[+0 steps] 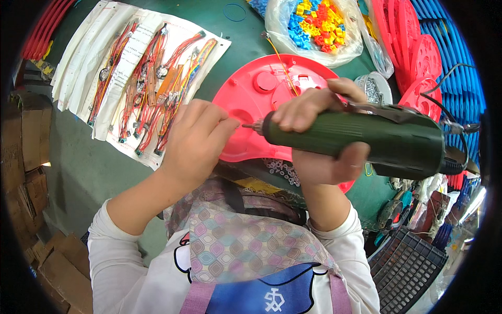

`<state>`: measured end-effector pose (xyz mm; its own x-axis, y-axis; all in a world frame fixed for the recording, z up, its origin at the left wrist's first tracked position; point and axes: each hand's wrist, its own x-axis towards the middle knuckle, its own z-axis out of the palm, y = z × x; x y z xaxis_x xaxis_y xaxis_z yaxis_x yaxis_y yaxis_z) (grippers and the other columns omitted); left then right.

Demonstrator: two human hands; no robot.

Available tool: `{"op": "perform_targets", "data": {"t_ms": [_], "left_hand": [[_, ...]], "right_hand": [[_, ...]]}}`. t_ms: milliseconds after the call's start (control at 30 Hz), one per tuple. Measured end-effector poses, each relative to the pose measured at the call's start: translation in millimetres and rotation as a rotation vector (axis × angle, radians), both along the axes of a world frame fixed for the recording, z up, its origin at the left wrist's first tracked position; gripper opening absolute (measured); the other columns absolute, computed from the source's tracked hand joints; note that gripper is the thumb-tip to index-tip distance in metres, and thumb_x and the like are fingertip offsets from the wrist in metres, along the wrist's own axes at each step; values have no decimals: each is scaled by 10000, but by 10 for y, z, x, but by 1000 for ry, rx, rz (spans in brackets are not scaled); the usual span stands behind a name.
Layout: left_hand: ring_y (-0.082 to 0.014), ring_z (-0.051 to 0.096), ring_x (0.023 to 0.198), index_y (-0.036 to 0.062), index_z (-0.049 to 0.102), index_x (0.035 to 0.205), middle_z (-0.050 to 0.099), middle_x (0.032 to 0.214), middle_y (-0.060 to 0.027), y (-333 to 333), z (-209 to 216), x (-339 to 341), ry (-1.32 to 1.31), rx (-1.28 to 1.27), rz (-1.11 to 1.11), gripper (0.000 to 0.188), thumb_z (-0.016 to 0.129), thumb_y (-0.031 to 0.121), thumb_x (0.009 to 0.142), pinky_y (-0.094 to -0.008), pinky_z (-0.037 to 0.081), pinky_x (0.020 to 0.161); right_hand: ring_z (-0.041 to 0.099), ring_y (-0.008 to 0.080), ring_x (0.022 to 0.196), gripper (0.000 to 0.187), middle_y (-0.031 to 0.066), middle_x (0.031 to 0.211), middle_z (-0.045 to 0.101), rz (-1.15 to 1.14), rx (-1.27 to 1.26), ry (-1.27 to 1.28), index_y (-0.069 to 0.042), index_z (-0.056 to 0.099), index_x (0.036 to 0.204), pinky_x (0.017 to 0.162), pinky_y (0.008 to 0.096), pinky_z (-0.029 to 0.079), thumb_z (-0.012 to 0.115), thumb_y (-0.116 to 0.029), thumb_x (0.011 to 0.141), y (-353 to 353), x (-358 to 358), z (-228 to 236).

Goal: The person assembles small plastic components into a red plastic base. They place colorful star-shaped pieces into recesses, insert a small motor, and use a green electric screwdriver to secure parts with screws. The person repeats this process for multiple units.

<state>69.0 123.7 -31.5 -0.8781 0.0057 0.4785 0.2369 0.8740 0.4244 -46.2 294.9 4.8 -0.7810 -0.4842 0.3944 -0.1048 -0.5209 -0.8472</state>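
Observation:
My right hand (pixel 314 112) grips a dark green electric screwdriver (pixel 361 137), held level with its bit pointing left. The bit's tip is close to the fingertips of my left hand (pixel 196 138), which are pinched together; whatever they hold is too small to make out. Beneath both hands lies a pinkish-red plastic shell (pixel 243 86) with raised round posts and ribs. A thin yellow-orange wire (pixel 282 65) runs across it from the far side. My right hand and the tool cover the shell's right part.
Wired circuit parts (pixel 151 89) lie on white paper (pixel 214 52) at the left. Far off sits a plastic bag (pixel 277 23) of coloured star-shaped pieces, near a white tub (pixel 388 90) of screws. Small white rings (pixel 282 170) lie near me. Red and blue parts (pixel 449 63) are stacked right.

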Motion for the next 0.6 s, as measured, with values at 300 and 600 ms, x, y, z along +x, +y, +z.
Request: {"op": "perform_targets", "data": {"t_ms": [300,600], "left_hand": [[-269,568,902,60,681,899,575,885,-54,420,60,-799,40,161,-247,231,807,53,706,-398,493,802],[-287,564,985,61,639,901,581,955,-81,849,138,-1446,22,-1,-246,290,838,123,700,-393,494,850]], "right_hand": [[639,251,745,848,137,829,616,-98,-234,85,3,429,1376,756,452,581,586,-704,935,603,-395,165],[648,246,759,769,132,845,627,-339,-75,181,-9,431,1351,765,445,590,645,-625,943,1014,-702,137]]}}
